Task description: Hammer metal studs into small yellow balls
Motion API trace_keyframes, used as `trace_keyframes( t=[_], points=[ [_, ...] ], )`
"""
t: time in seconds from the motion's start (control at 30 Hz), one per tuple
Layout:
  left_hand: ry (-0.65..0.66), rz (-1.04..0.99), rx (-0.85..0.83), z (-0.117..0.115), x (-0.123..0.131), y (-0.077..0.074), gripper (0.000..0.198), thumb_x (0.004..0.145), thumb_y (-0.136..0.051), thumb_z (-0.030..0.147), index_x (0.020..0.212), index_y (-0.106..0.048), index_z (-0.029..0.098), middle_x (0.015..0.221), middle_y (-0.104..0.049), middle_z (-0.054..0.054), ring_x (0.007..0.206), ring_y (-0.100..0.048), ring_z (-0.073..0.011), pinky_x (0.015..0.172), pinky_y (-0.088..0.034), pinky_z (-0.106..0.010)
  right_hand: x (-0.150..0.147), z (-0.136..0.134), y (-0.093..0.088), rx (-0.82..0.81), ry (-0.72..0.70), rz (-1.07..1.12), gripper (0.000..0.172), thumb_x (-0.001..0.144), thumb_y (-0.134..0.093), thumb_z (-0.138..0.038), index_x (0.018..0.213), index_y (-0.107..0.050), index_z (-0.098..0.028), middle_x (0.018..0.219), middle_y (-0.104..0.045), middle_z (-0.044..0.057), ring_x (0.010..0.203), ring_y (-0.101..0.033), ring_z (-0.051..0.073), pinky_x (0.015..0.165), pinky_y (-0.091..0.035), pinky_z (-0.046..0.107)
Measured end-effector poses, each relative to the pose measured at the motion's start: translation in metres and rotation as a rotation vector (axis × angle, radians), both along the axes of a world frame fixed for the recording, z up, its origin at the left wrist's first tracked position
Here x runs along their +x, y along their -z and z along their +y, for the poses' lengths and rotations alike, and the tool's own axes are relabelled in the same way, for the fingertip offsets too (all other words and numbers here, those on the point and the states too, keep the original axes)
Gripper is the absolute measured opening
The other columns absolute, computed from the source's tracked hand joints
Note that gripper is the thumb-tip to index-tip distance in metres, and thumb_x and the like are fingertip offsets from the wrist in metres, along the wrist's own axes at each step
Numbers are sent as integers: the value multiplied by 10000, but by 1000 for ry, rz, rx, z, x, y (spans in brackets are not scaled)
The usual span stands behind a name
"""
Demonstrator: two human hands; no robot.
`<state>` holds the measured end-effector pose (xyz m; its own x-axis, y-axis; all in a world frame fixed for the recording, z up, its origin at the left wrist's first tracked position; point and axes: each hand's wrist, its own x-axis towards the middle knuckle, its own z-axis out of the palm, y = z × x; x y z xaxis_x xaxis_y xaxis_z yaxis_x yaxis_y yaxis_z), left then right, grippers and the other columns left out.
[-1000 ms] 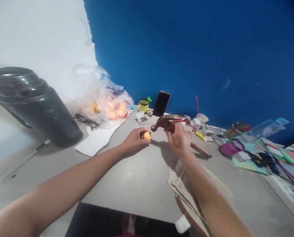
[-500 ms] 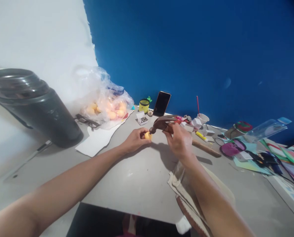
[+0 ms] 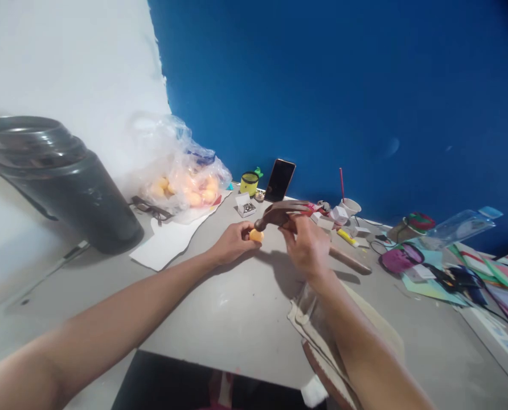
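On the grey table, my left hand [image 3: 234,244] pinches a small orange ball [image 3: 256,236] between thumb and fingers. My right hand [image 3: 307,242] grips a hammer [image 3: 282,213] close to its head, the wooden handle pointing to the right. The rounded face of the hammer head is at the top of the ball; whether they touch I cannot tell. Behind the hands stands a small open white box [image 3: 246,207] with tiny metal pieces in it. A cloth bag [image 3: 314,324] lies beneath my right forearm.
A large dark flask [image 3: 78,188] and a plastic bag of orange balls [image 3: 194,185] stand on the left. A phone [image 3: 280,180] leans against the wall. Cups, small boxes, a clear bottle [image 3: 463,226] and coloured papers crowd the right side.
The hammer and my right hand have shifted slightly left, with the handle's end moving the same way. My left hand keeps its hold on the ball.
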<state>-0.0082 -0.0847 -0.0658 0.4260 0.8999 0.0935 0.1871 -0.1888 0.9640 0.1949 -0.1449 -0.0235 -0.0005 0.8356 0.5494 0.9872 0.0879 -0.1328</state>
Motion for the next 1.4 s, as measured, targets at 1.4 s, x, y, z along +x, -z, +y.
trace_keyframes(
  t=[1.4],
  points=[
    [-229, -377, -200, 23, -7, 10, 277, 656, -702, 242, 904, -582, 209, 655, -551, 56, 516, -509, -93, 503, -395, -214, 24, 28, 42, -139, -78, 109, 260, 1040, -497, -274, 998, -745, -208, 1030, -737, 97, 1011, -641, 251, 880, -459, 338]
  ],
)
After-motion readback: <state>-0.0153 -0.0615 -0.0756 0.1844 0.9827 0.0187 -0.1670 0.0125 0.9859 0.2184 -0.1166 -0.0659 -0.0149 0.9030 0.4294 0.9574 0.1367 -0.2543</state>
